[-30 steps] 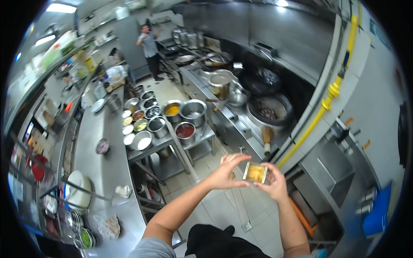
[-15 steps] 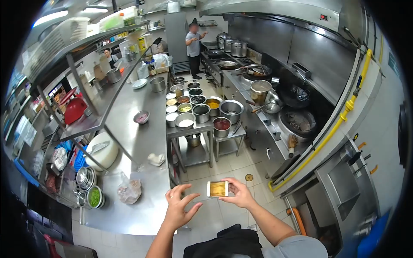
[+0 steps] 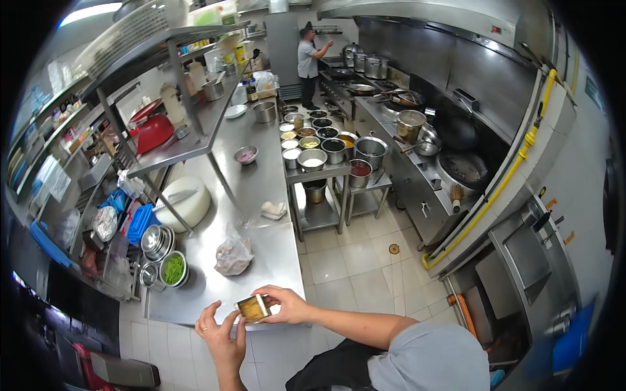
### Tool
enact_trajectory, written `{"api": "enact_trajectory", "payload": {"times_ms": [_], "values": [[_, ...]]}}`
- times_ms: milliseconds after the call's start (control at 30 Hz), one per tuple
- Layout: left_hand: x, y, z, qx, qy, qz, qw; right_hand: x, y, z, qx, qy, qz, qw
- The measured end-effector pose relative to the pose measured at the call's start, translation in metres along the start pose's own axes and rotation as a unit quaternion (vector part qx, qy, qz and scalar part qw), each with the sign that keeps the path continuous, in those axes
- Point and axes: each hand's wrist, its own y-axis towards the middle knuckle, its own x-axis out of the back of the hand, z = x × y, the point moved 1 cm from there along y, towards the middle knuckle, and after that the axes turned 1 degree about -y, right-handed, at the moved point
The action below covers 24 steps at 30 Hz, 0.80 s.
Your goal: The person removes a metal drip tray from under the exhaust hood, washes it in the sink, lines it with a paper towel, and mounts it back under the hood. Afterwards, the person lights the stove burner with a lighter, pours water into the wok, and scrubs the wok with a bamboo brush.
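Observation:
A small rectangular box [image 3: 252, 309] with pale edges and a yellow-brown inside is tilted over the front edge of the steel worktable [image 3: 274, 241]. My right hand [image 3: 285, 305] grips its right side, with the fingers on top and the thumb below. At the box's left lower corner, the thumb and index finger of my left hand [image 3: 223, 335] close in on it, with the other fingers raised and curved. Farther up the table lies a tied clear plastic bag [image 3: 233, 255] with pale contents. A bowl of chopped greens [image 3: 173, 270] stands to the left.
Beyond lie a folded cloth [image 3: 274, 210] and a large white tub [image 3: 184, 203]. Several pots [image 3: 312, 160] crowd a low stand across the aisle. Woks [image 3: 464, 168] line the range at right. One person [image 3: 308, 62] stands at the far end. A shelf [image 3: 189, 130] overhangs the table.
My view has turned left. Both hands have moved left with the box, from over the floor to the table edge. The box has tilted, and my left hand has come up to it.

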Motion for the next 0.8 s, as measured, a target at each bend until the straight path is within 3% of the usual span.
{"api": "enact_trajectory", "payload": {"times_ms": [167,333,367,433,800], "values": [[0.042,-0.034,0.046,0.063,0.089,-0.024,0.994,-0.096,0.031,-0.015,0.004,0.035,0.077,0.996],[0.078,-0.06,0.109,0.115,0.156,-0.042,0.98,-0.185,0.064,-0.029,0.01,-0.02,0.142,0.99],[0.084,-0.063,0.122,0.131,0.158,-0.041,0.978,-0.207,0.069,-0.043,-0.013,0.058,0.15,0.987],[0.096,-0.076,0.149,0.17,0.185,-0.035,0.967,-0.235,0.086,-0.038,-0.009,0.03,0.201,0.979],[0.158,-0.065,0.321,0.265,0.252,0.022,0.93,-0.401,0.202,-0.088,0.009,0.092,0.257,0.962]]}}
